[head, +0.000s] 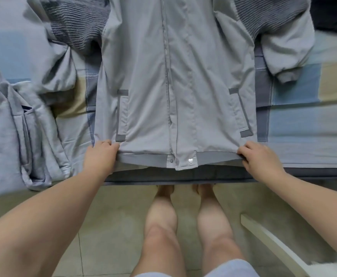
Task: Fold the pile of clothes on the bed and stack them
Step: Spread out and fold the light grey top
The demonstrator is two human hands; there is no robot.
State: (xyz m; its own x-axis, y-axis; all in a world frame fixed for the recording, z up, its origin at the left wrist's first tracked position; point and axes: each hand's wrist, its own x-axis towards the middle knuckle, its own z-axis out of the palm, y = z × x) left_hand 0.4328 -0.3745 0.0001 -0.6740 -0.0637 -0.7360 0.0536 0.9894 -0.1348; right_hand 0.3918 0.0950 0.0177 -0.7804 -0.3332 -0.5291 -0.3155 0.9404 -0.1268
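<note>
Grey jacket [175, 80] spread front-up on bed [303, 124], zip closed. Left hand [101, 154] and right hand [257, 158] pinch hem corners. Fabric looks soft, light, limp (ribbed hem firmest hold). Folded grey garment [17, 126] lies left.

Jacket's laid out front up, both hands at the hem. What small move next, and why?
The jacket lies flat, front up, on the bed. The left hand and right hand pinch its hem corners, while the left-side sleeve and right-side sleeve sprawl outward, unfolded. So probably: release one corner and fold that side's sleeve across the front.
</note>
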